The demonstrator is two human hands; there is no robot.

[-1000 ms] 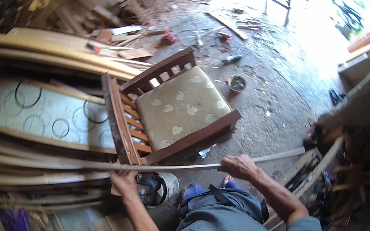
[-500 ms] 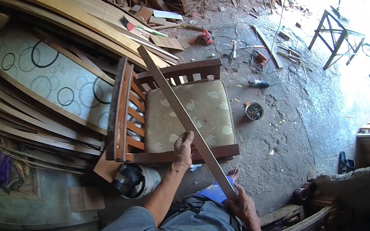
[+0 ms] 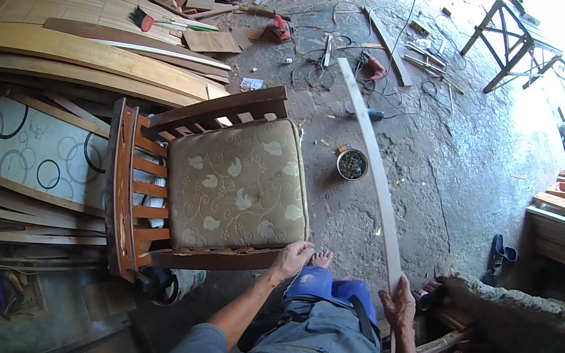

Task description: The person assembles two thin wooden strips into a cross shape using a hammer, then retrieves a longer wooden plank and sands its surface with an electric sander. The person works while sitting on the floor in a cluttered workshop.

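Note:
My right hand (image 3: 398,305) is closed round a long, pale wooden strip (image 3: 382,160), which rises at a slant away from me over the floor. Its lower end runs down past my right forearm. At the near end of a brown wooden armchair's armrest (image 3: 222,259), my left hand (image 3: 292,260) is closed on the wood; part of its fingers is hidden. The armchair has a slatted side and holds a beige seat cushion (image 3: 239,184) with a leaf pattern.
Planks and panels (image 3: 85,55) are stacked at the left, with a red-tipped brush (image 3: 145,19) on them. A small pot (image 3: 352,164) stands on the floor beyond the chair. Power tools (image 3: 279,28) and cords lie farther off. A low rough wall (image 3: 525,299) is at the right.
My left hand has let go of the strip and moved onto the armrest. The right hand has swung the strip rightward, off the chair. The chair appears farther left in view.

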